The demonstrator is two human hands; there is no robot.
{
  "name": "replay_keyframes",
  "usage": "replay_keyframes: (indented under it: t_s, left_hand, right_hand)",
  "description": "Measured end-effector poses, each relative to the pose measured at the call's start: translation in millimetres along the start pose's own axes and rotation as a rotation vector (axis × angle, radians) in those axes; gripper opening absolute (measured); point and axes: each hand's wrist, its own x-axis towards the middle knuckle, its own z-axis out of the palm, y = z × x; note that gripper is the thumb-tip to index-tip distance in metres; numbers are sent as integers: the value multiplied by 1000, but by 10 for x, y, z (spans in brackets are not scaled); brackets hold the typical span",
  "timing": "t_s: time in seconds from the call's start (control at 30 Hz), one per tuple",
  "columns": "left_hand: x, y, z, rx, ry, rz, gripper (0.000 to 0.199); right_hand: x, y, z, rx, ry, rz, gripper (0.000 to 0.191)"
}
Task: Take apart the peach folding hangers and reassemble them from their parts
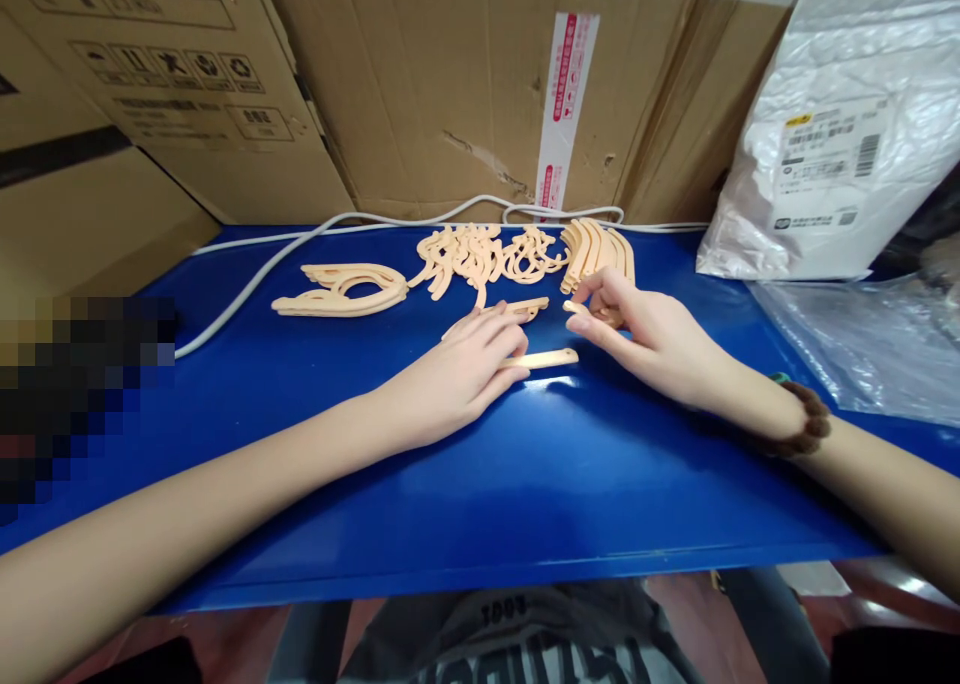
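Note:
My left hand (469, 369) is closed over a beige plastic hanger arm (551, 359), whose holed end sticks out to the right just above the table. Under and beyond its fingers lies another beige piece (529, 309). My right hand (645, 329) pinches a small beige plastic piece (571, 307) between thumb and forefinger; most of it is hidden by the fingers. Behind the right hand is a stack of curved hanger arms (596, 249). Hook-shaped pieces (469, 254) lie in a heap at the back middle, with more loops (531, 256) beside them.
Folded hanger parts (337, 299) lie at the left on the blue table (450, 504). A white cable (255, 309) runs along the back. Cardboard boxes (435, 94) wall the rear. At the right stand a white mailing bag (825, 154) and clear plastic wrap (870, 349).

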Motion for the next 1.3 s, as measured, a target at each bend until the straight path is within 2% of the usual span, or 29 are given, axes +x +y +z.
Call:
replay_keyframes:
  t_s: [0.1,0.23,0.37,0.6,0.8,1.17,1.3]
  left_hand:
    - [-11,9,6,-40,45,-62,19]
    - [-22,5,25,-63,70,-105,23]
    - [-21,14,32,-80,74,-125,24]
    - [-22,35,10,-65,76,-85,23]
    - [-44,-18,49,8,63,-27,33]
    - [-49,-11,35,9,72,-36,35]
    - [-41,-4,22,-10,61,-40,33]
  right_hand:
    - [32,24,-68,-31,-111,-6,31]
    - [62,61,-89,77,-285,-5,40]
    - [50,38,-68,129,-305,-14,42]
    - [40,-14,-48,131,-337,-50,43]
    - [17,0,-18,-9,-285,-121,41]
    - [-51,-15,19,-561,-123,-289,53]
    - [-51,-14,20,-600,-82,-337,53]
